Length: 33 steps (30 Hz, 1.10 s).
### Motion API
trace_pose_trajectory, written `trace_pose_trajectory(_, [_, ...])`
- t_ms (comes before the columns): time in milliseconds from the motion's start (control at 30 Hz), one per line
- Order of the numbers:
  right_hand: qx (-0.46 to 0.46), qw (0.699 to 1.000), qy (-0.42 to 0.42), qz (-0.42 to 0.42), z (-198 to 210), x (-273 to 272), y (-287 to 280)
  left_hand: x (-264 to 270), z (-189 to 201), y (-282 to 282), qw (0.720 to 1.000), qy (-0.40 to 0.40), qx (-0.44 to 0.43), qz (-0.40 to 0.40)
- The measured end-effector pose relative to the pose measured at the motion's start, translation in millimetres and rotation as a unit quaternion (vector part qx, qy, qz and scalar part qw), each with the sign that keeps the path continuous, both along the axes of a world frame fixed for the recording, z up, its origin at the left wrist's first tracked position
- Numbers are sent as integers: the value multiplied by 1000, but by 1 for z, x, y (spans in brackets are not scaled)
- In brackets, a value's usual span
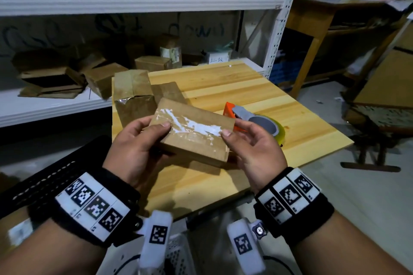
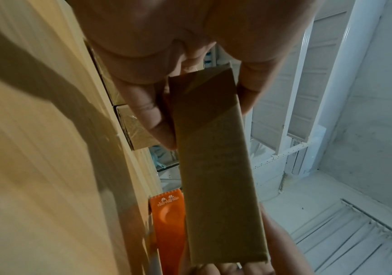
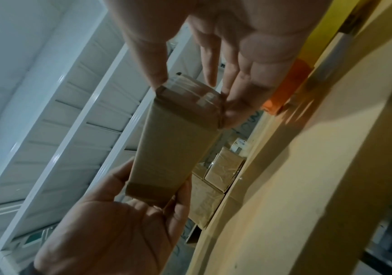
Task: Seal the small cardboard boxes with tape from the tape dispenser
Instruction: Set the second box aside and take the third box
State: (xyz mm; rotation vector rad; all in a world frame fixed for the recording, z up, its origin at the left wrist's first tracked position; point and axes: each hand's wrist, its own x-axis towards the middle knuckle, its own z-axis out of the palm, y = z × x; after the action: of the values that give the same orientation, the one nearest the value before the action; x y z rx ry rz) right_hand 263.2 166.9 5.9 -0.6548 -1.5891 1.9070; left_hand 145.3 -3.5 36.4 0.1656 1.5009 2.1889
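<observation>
A small flat cardboard box (image 1: 192,131) hangs above the wooden table (image 1: 245,87), held at both ends. Clear tape with white torn patches runs along its top face. My left hand (image 1: 145,138) grips the left end, thumb on top and fingers underneath. My right hand (image 1: 234,134) pinches the right end between thumb and fingers. In the left wrist view the box (image 2: 213,158) stands edge-on between thumb and fingers. The right wrist view shows the box's (image 3: 178,139) taped end. The orange tape dispenser (image 1: 257,120) lies on the table just behind my right hand, untouched.
Two taped cardboard boxes (image 1: 134,96) stand on the table's far left corner. White metal shelves (image 1: 134,0) behind and to the left carry several more boxes. Another wooden table (image 1: 312,18) stands at the right. The table's front edge is close to my wrists.
</observation>
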Motion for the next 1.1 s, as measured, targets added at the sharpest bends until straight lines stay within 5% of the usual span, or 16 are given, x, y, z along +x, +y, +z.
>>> trace_pose_trajectory(600, [55, 997, 26, 49, 10, 6, 4, -14, 1, -10, 994, 93, -39, -34])
trace_pose_trajectory(900, [124, 989, -21, 73, 3, 9, 7, -19, -7, -9, 981, 125, -143, -27])
trace_pose_trajectory(1100, [225, 968, -86, 69, 4, 13, 2, -10, -3, -6, 989, 86, -119, -26])
